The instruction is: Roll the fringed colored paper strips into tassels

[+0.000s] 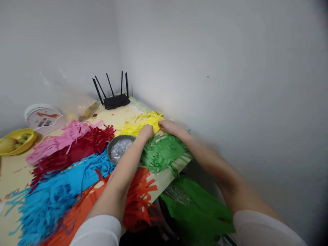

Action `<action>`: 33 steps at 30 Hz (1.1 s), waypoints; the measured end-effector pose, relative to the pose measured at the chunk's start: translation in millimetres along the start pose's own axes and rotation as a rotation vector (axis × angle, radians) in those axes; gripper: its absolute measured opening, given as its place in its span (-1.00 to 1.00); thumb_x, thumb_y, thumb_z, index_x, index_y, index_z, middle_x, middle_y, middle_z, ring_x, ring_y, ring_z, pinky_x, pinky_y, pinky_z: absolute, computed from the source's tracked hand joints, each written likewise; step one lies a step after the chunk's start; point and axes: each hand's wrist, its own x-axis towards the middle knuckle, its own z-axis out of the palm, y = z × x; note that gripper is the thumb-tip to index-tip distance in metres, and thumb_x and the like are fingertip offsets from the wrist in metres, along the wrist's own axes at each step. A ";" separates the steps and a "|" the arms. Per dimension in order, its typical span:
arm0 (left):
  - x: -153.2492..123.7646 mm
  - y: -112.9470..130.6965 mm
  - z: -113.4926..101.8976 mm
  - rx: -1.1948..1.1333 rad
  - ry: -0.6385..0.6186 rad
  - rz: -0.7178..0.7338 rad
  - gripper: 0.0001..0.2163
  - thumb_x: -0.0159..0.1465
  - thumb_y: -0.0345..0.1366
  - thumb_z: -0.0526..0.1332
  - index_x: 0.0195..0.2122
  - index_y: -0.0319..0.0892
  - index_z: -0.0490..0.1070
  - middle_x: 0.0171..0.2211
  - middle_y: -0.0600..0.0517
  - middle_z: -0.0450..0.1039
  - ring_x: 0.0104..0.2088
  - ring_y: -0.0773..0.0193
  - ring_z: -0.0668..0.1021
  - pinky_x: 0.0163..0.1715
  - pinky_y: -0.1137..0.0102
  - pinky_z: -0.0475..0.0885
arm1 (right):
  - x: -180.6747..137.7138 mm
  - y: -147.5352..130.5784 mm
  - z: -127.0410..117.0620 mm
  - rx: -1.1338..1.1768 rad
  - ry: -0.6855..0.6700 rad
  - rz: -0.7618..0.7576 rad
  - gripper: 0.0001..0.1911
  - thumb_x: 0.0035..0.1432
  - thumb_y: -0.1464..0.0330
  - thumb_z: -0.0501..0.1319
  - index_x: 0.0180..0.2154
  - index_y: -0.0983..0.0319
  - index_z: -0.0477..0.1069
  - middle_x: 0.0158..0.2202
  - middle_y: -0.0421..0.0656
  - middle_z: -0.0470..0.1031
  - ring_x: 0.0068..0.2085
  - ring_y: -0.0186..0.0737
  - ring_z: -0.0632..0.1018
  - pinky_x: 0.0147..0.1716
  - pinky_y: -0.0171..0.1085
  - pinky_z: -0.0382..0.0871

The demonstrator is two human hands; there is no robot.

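Both my hands are at the yellow fringed paper (139,123) near the wall side of the table. My left hand (147,132) is closed on its near edge, and my right hand (166,125) pinches it a little farther right. Just below my hands lies green fringed paper (165,152), reaching over the table edge. To the left of my left forearm sits a round dark bowl (120,150) with shiny clear pieces in it. My forearm hides part of the bowl and of the orange fringed paper (138,194).
Blue (58,191), dark red (74,153) and pink fringed papers (66,138) cover the left of the table. A black router (116,101) with upright antennas stands in the corner. A yellow fruit bowl (28,145) is far left. A green bag (197,205) hangs below the table edge.
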 end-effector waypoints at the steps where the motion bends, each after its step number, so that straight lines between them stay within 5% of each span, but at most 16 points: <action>1: 2.4 -1.6 -0.3 0.004 -0.007 -0.006 -0.68 0.35 -0.20 0.19 0.08 -0.20 0.37 0.05 -0.12 0.41 -0.03 0.14 0.52 -0.06 0.13 0.50 | 0.2 0.7 -0.5 0.010 0.002 -0.008 -0.67 0.31 0.25 0.19 0.04 0.27 0.39 0.02 -0.05 0.46 -0.05 -0.15 0.53 -0.06 -0.05 0.48; 8: 6.0 3.7 -8.6 0.046 0.040 -0.022 -0.60 0.30 0.02 0.17 -0.16 -0.26 0.53 -0.12 -0.21 0.54 0.03 -0.03 0.50 0.05 0.14 0.36 | 4.4 4.9 -1.7 0.038 -0.015 -0.009 -0.69 0.31 0.25 0.19 0.01 0.27 0.41 0.00 -0.06 0.47 -0.05 -0.15 0.54 -0.07 -0.06 0.48; 12: 1.0 11.4 -7.5 0.087 0.131 0.010 -0.61 0.22 -0.06 0.27 -0.08 -0.27 0.52 0.00 -0.26 0.50 0.16 -0.10 0.36 0.20 0.07 0.15 | 6.7 8.0 -1.3 0.044 -0.027 0.008 -0.68 0.30 0.25 0.20 0.01 0.28 0.41 -0.01 -0.06 0.48 -0.07 -0.16 0.54 -0.08 -0.06 0.49; 23: 12.6 7.5 -10.9 0.077 0.080 -0.086 -0.70 0.21 -0.09 0.28 -0.15 -0.17 0.54 -0.10 -0.18 0.57 0.05 -0.05 0.46 0.01 0.17 0.33 | 1.9 5.9 -8.2 0.054 -0.025 -0.005 -0.70 0.31 0.25 0.20 -0.02 0.29 0.42 -0.04 -0.07 0.49 -0.08 -0.17 0.54 -0.09 -0.07 0.48; 33: 4.1 13.3 -9.8 0.120 0.133 0.105 -0.69 0.22 -0.17 0.26 -0.10 -0.27 0.52 0.04 -0.24 0.47 0.16 -0.08 0.35 0.17 0.09 0.18 | 4.0 5.4 -10.2 0.020 -0.038 -0.018 -0.71 0.31 0.24 0.19 -0.03 0.29 0.42 -0.06 -0.08 0.49 -0.09 -0.18 0.54 -0.09 -0.08 0.48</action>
